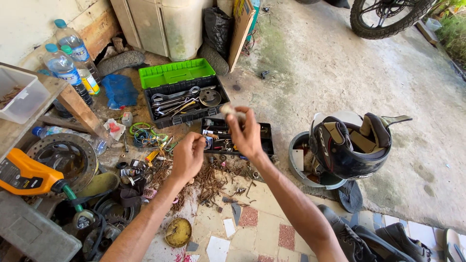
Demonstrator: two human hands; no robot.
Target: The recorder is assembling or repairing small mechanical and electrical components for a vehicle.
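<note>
Bottles (pixel 65 53) and a grey bin stand far left, with an orange tool (pixel 26 175) and a brake disc (pixel 63 156) lower down. Left hand (pixel 187 156) is curled shut above a heap of rusty hardware (pixel 204 179); contents, if any, cannot be seen. Right hand (pixel 246 133) pinches a small pale part (pixel 228 109) at its fingertips, raised over the open green-lidded toolbox (pixel 182 92); a helmet (pixel 352 145) lies right.
</note>
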